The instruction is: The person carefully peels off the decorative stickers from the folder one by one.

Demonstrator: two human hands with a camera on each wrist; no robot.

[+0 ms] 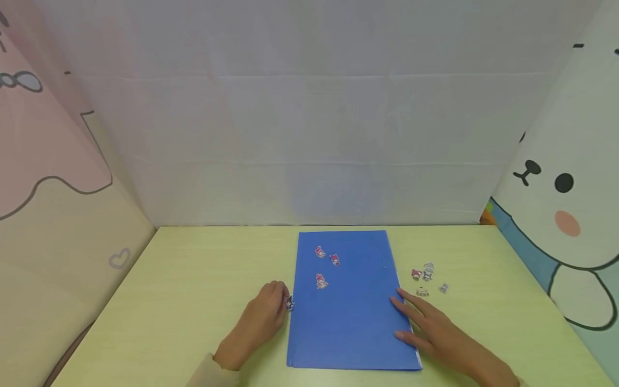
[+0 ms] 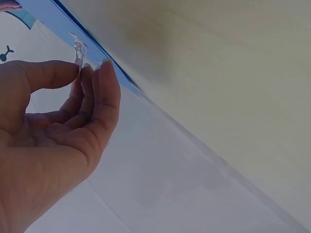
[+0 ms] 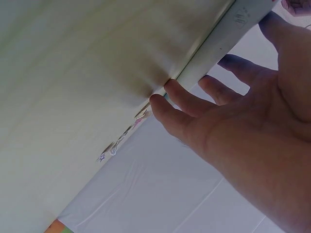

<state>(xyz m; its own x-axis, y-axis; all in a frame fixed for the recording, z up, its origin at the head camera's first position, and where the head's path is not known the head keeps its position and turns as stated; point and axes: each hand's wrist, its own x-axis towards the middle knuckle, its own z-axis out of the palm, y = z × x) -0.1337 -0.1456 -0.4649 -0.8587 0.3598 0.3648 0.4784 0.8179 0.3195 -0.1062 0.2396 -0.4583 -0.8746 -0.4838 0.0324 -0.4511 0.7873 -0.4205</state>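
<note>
My left hand (image 1: 265, 316) pinches a small character sticker (image 1: 289, 303) between thumb and fingertips, right at the left edge of a blue folder (image 1: 353, 328). In the left wrist view the sticker (image 2: 79, 49) stands up from the fingertips, seen nearly edge-on. My right hand (image 1: 437, 334) lies with spread fingers over the folder's right edge, its fingertips on the cover. Three pink-and-white character stickers, among them a lower one (image 1: 321, 281), are on the upper left of the folder.
Several loose stickers (image 1: 427, 271) lie on the pale yellow table (image 1: 203, 269) to the right of the folder. A white cloth wall (image 1: 300, 118) rises behind the table. Printed cartoon curtains (image 1: 570, 134) hang at both sides.
</note>
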